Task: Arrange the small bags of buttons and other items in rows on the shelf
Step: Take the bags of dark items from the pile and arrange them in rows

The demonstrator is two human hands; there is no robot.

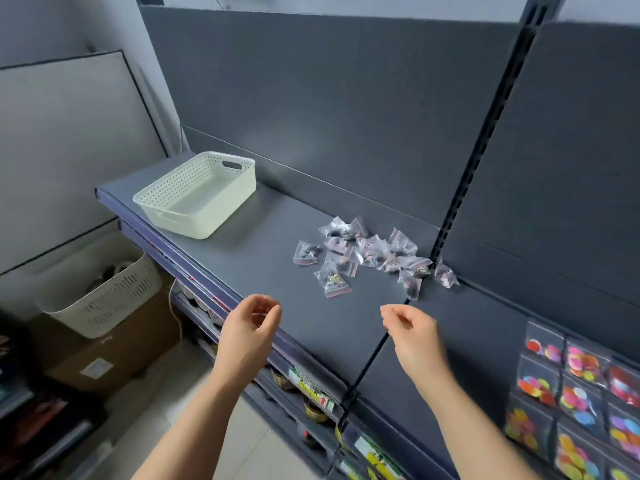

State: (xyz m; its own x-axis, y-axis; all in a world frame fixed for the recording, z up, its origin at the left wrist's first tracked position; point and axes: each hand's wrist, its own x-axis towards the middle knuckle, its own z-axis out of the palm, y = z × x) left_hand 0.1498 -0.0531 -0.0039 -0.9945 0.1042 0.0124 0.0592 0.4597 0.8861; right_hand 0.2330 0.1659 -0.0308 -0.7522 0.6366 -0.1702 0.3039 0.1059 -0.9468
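Left hand (pixel 251 327) and right hand (pixel 412 332) hover over the front edge of the shelf (pixel 270 244), fingers loosely curled, gripping nothing. Arranged bags of coloured buttons (pixel 575 393) lie at right. Beyond the hands, small bags (pixel 363 254) lie in a loose pile. Farther left stands a white basket (pixel 197 195).

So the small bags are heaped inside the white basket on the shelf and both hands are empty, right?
Not quite: the head view shows the small bags heaped on the shelf, right of the white basket, which holds nothing. Left hand and right hand are empty.
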